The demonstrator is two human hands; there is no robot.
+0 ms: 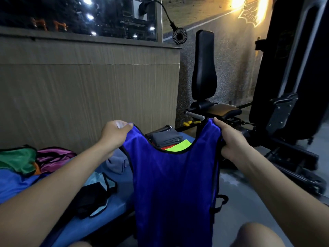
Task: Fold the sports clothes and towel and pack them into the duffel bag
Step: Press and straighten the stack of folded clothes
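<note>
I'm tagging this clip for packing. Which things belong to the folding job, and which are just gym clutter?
Job:
- blue mesh sports vest, held up by left hand and right hand
- green vest
- magenta vest
- folded grey garment

Lying about:
- black padded gym seat
- small black clip fan

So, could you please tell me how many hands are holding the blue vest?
2: the left hand grips one shoulder strap of the blue vest, the right hand the other.
</note>
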